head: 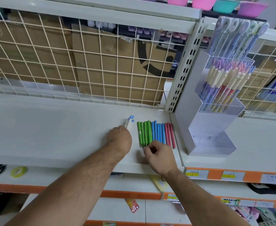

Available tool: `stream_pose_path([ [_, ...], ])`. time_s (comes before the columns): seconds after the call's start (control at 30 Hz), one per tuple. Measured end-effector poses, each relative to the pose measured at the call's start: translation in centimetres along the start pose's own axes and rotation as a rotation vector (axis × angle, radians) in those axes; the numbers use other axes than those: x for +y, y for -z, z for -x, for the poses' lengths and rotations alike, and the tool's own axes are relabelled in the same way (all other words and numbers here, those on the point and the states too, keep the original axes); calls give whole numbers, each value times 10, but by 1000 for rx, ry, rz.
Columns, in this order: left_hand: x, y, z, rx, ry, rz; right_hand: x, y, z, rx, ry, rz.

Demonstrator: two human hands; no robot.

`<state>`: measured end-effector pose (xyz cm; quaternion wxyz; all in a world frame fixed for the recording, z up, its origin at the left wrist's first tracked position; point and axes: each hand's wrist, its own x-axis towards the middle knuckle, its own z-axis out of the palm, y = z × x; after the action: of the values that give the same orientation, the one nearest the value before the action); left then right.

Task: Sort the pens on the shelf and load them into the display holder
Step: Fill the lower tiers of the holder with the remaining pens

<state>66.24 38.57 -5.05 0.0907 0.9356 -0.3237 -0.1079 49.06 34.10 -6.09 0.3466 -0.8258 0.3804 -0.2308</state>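
At the centre of the frame, the left hand (120, 137) is closed around a small bunch of white pens (128, 123), whose blue tops stick out above the knuckles. Just to its right, a sorted row lies flat on the shelf (52, 128): green pens (143, 133), then blue pens (158, 132), then pink pens (170, 134), side by side and touching. The right hand (159, 156) is below the row, its curled fingers (146, 150) pinching the lower ends of the green pens. The stepped clear holder (215, 123) stands at centre right, just beside the pink pens, with its upper tiers full of pens.
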Motion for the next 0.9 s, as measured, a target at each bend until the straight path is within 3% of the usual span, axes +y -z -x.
stream_pose_path([
  [0.2, -5, 1, 4, 42, -27, 46, -1, 0, 0, -3, -4, -13],
  [0.33, -11, 8, 4, 119, 36, 313, 0, 0, -1, 3, 4, -8],
  [0.5, -8, 19, 12, 54, 69, 714, 2, -1, -2, -8, -6, -6],
  [0.7, 0, 19, 26, -101, -13, 839, -1, 1, -4, -37, -64, -65],
  [0.8, 4, 21, 32, -298, 45, 1090, -8, 9, -8, -14, -171, -235],
  [0.9, 11, 27, 40, -492, -38, 1223, -20, 28, -12, 13, -218, -413],
])
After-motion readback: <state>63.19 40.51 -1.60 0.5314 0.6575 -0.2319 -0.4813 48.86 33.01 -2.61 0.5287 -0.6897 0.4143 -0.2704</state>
